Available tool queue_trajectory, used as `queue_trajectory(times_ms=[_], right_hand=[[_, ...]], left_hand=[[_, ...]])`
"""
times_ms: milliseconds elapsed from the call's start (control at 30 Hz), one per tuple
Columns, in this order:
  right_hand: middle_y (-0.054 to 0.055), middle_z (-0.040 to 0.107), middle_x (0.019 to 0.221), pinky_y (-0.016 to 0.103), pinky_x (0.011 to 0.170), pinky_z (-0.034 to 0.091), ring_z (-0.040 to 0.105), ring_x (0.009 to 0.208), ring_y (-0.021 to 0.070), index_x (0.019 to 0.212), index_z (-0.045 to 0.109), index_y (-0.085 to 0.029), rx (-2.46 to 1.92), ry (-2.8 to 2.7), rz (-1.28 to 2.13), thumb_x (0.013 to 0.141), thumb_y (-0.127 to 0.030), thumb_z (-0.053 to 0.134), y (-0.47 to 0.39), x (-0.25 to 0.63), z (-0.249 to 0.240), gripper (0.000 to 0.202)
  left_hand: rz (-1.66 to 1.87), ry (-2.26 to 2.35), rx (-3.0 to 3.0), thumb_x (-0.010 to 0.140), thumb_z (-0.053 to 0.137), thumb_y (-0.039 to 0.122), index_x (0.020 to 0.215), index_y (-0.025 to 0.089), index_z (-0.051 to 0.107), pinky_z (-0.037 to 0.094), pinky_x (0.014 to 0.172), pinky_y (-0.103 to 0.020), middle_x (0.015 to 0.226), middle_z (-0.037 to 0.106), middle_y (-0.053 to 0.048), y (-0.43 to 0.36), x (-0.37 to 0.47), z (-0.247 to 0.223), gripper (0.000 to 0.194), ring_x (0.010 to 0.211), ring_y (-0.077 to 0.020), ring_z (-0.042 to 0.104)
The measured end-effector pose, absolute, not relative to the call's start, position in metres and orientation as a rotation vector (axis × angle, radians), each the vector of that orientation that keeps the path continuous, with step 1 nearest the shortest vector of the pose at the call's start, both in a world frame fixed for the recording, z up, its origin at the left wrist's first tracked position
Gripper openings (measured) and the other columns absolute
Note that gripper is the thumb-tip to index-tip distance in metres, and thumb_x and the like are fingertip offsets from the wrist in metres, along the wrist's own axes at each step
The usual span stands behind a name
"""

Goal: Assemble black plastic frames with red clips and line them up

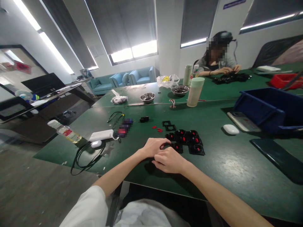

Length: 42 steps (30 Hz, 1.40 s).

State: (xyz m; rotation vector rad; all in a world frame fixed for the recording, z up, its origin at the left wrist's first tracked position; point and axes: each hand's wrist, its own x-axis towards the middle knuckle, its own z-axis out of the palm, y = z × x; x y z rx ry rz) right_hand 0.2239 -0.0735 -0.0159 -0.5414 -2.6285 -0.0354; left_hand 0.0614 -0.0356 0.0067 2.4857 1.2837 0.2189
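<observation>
My left hand (154, 147) and my right hand (169, 160) meet near the front edge of the green table (220, 176). Both have bent fingers drawn together. Something dark shows by the left fingertips, but the hands hide most of it and I cannot tell its kind. Just beyond and to the right lies a cluster of black square parts (183, 138) with red pieces in their middles. Two flat black square frames (170, 127) lie behind that cluster. To their left are two small loose red pieces (159, 130).
Left are a cable (81, 160), a white power bank (101, 135) and an oil-coloured bottle (68, 134). A frosted bottle (194, 94) and a metal bowl (147, 98) stand farther back. Right are a blue bin (260, 108) and a dark phone (276, 157). A person (216, 60) works opposite.
</observation>
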Motion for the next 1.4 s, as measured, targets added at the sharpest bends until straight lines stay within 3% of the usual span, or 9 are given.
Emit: queue_trajectory(times_ms=[333, 700, 1000, 1200, 1400], right_hand=[[0.002, 0.064, 0.063, 0.033, 0.064, 0.028, 0.051, 0.058, 0.0152, 0.071, 0.061, -0.020, -0.528, -2.531, -0.058, 0.107, -0.031, 0.051, -0.073, 0.224, -0.018, 0.039], [0.002, 0.066, 0.062, 0.033, 0.062, 0.029, 0.052, 0.056, 0.0144, 0.069, 0.063, -0.019, -0.526, -2.482, -0.070, 0.107, -0.029, 0.049, -0.071, 0.224, -0.018, 0.041], [0.003, 0.067, 0.063, 0.032, 0.061, 0.030, 0.055, 0.059, 0.0155, 0.070, 0.065, -0.019, -0.527, -2.481, -0.047, 0.105, -0.029, 0.051, -0.071, 0.224, -0.017, 0.039], [0.003, 0.068, 0.063, 0.032, 0.061, 0.031, 0.058, 0.059, 0.0154, 0.070, 0.064, -0.020, -0.526, -2.490, -0.022, 0.106, -0.027, 0.052, -0.071, 0.225, -0.015, 0.039], [0.003, 0.070, 0.066, 0.032, 0.061, 0.029, 0.057, 0.057, 0.0143, 0.071, 0.065, -0.019, -0.532, -2.495, -0.008, 0.107, -0.029, 0.051, -0.071, 0.225, -0.018, 0.040]], left_hand=[[0.190, 1.272, 2.510, 0.097, 0.059, 0.030, 0.134, 0.032, 0.068, 0.048, 0.078, -0.027, 0.093, 0.072, 0.003, -0.030, 0.062, 0.000, 0.039, 0.086, -0.0177, 0.067], [0.137, 1.224, 2.524, 0.102, 0.056, 0.032, 0.137, 0.032, 0.067, 0.054, 0.091, -0.028, 0.125, 0.077, 0.000, -0.028, 0.078, 0.004, 0.037, 0.104, -0.0199, 0.073], [0.154, 1.214, 2.499, 0.095, 0.064, 0.035, 0.140, 0.033, 0.065, 0.054, 0.094, -0.027, 0.134, 0.075, 0.000, -0.029, 0.083, 0.002, 0.045, 0.108, -0.0203, 0.072], [0.176, 1.232, 2.467, 0.096, 0.063, 0.035, 0.139, 0.034, 0.067, 0.055, 0.089, -0.027, 0.128, 0.076, 0.000, -0.028, 0.085, -0.001, 0.043, 0.104, -0.0198, 0.072], [0.186, 1.297, 2.412, 0.103, 0.065, 0.037, 0.136, 0.025, 0.066, 0.059, 0.097, -0.037, 0.129, 0.071, -0.006, -0.029, 0.089, -0.005, 0.035, 0.111, -0.0229, 0.070]])
